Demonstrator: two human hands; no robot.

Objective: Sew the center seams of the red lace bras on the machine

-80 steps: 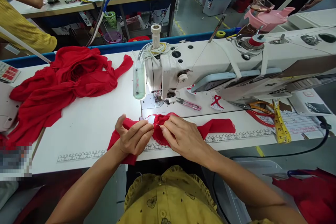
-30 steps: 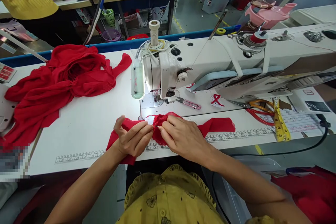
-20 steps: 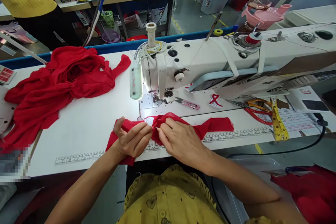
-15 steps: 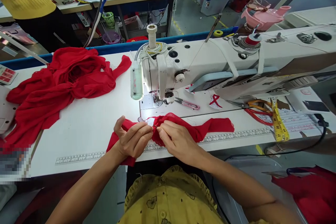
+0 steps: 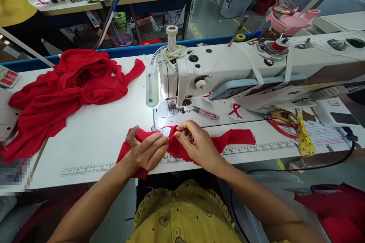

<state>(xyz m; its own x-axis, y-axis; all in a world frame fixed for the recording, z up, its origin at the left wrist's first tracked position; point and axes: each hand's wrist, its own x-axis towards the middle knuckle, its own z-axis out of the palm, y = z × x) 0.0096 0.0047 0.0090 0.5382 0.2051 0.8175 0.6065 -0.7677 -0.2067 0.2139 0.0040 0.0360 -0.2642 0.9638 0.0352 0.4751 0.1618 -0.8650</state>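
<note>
A strip of red fabric (image 5: pixel 236 137) lies across the table's front edge, in front of the sewing machine (image 5: pixel 199 72). My left hand (image 5: pixel 149 151) pinches its gathered middle part, thumb against fingers. Close by on the right, my right hand (image 5: pixel 196 142) is closed on the lacy edge of the same fabric, fingers curled. A small white piece (image 5: pixel 165 131) shows between the hands at the fabric's upper edge. Just behind them, thread snips (image 5: pixel 205 113) rest on the machine bed, beside a small white piece with red ribbon (image 5: pixel 235 112).
A heap of red fabric (image 5: pixel 71 91) covers the table's left part. Orange-handled scissors (image 5: pixel 283 117) and a yellow tape measure (image 5: pixel 304 133) lie at the right. A printed ruler (image 5: pixel 88 169) runs along the front edge. A person in yellow (image 5: pixel 14 7) stands at the far left.
My right hand has lifted slightly and turned, its fingers now curled higher on the fabric. My left hand keeps its pinch. The person in yellow has shifted left.
</note>
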